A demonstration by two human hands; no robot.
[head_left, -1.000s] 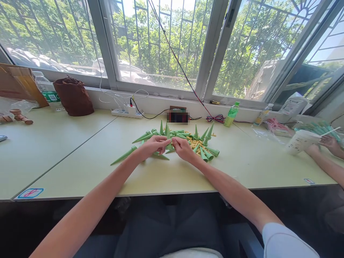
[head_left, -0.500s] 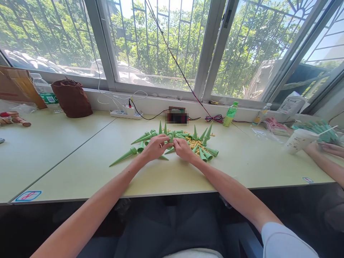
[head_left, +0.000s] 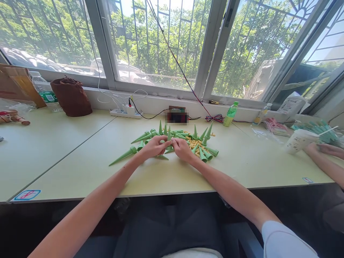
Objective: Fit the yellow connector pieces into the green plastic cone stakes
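My left hand [head_left: 154, 146] is closed around the lower part of a green plastic spike [head_left: 169, 134], whose point sticks up above the fingers. Touching its side, my right hand [head_left: 182, 147] has thumb and finger pinched together; whatever lies between them is hidden. Around both hands lie more green cone-shaped spikes [head_left: 124, 156], some upright, others on their sides. A heap of small yellow-tan pieces [head_left: 194, 144] lies just right of my right hand, with several hollow green cones [head_left: 207, 155] in front of it.
On the pale table [head_left: 88, 168], a brown pouch [head_left: 71, 96] and power strip [head_left: 126, 113] stand at the back left. A green bottle [head_left: 230, 114] is behind on the right. A white cup [head_left: 301, 141] stands near another person's hands [head_left: 319, 150].
The spike in my left hand has tipped from leaning right to nearly upright and shifted slightly left. My left hand has moved a little left; my right hand stays close to it.
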